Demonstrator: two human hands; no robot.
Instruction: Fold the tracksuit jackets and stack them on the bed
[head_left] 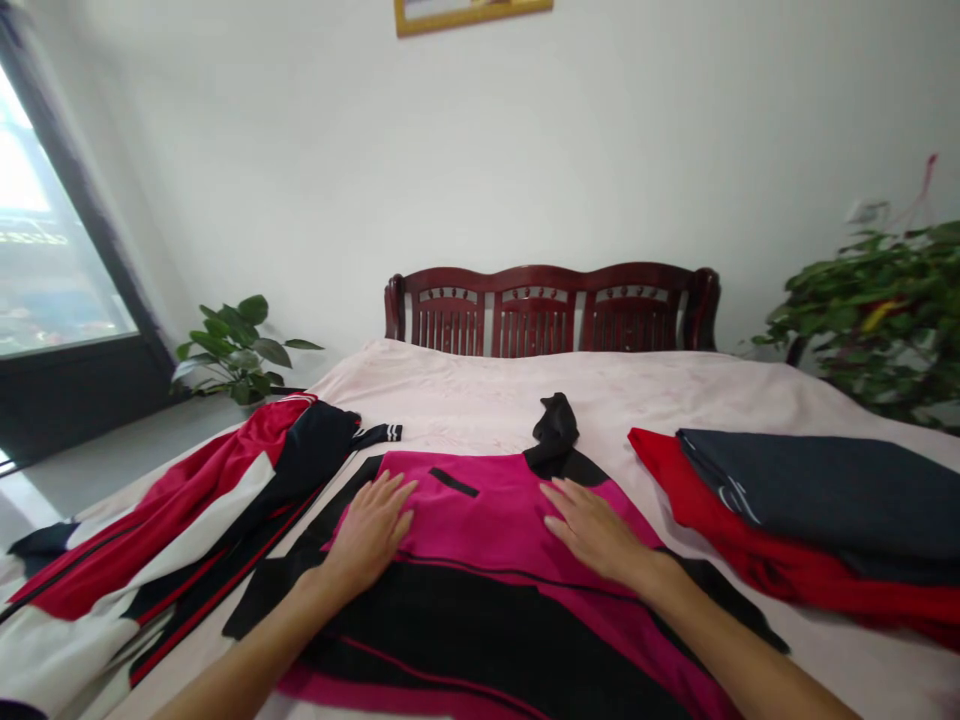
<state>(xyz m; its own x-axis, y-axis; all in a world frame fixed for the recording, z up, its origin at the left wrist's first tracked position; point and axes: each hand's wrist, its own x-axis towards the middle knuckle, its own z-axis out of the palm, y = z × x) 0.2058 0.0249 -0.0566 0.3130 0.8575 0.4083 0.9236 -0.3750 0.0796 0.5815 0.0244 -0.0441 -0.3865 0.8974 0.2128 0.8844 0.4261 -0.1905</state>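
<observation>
My left hand [371, 530] and my right hand [592, 530] lie flat on a magenta and black track jacket [487, 520], spread out on the bed. Neither hand grips the cloth. The jacket's black sleeve [556, 425] is bunched up beyond my right hand. To the left lies a red, white and black jacket [150, 540], with its cuff [379, 433] reaching towards the magenta one. A folded dark grey garment [817, 500] rests on a red garment [720, 510] at the right.
The pale pink bedcover [450, 395] runs back to a dark red wooden headboard [551, 310]. Potted green plants [236, 350] [877, 320] stand on either side of the bed. A bright window [52, 240] is at the far left, with a white wall behind.
</observation>
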